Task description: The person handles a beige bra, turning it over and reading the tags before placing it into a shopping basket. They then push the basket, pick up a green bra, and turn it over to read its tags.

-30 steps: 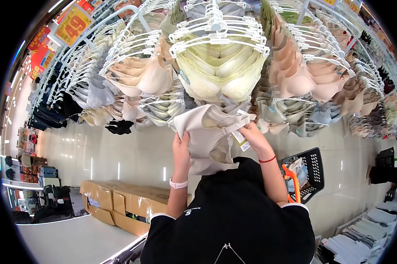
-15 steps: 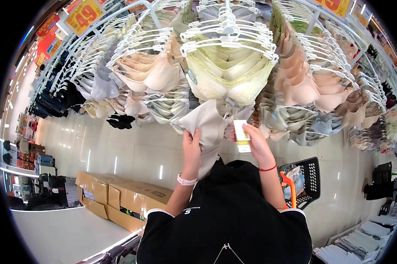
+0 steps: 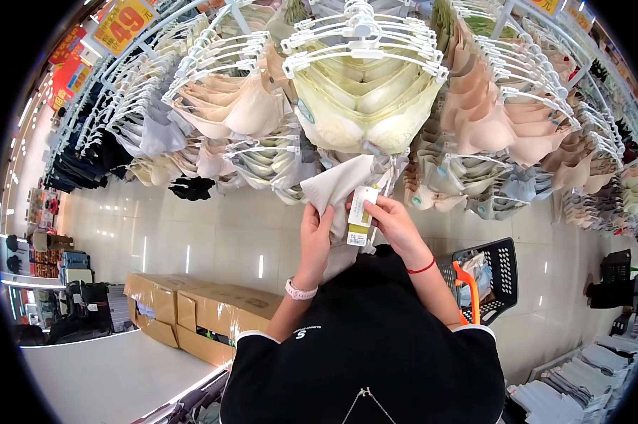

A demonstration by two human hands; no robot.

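A light beige-grey garment [image 3: 336, 185] hangs down in front of my body; I cannot make out its exact kind. My left hand [image 3: 316, 232] is closed on its left edge, thumb and fingers pinching the cloth. My right hand [image 3: 395, 225] pinches a white and olive hang tag [image 3: 360, 219] between thumb and fingers, against the right side of the garment. A barcode shows on the tag's lower end. Just beyond both hands, pale yellow bras [image 3: 368, 106] hang on white hangers [image 3: 365, 53].
Racks of peach bras [image 3: 237, 106] and more peach bras [image 3: 524, 131] flank the middle. A black shopping basket [image 3: 504, 283] with an orange handle [image 3: 467, 290] stands on the floor at my right. Cardboard boxes [image 3: 227, 311] lie at left, by a white surface [image 3: 135, 381].
My right hand has moved left with the tag, closer to the garment and my left hand. The tag has turned and its barcode end now shows. The garment's top has shifted right.
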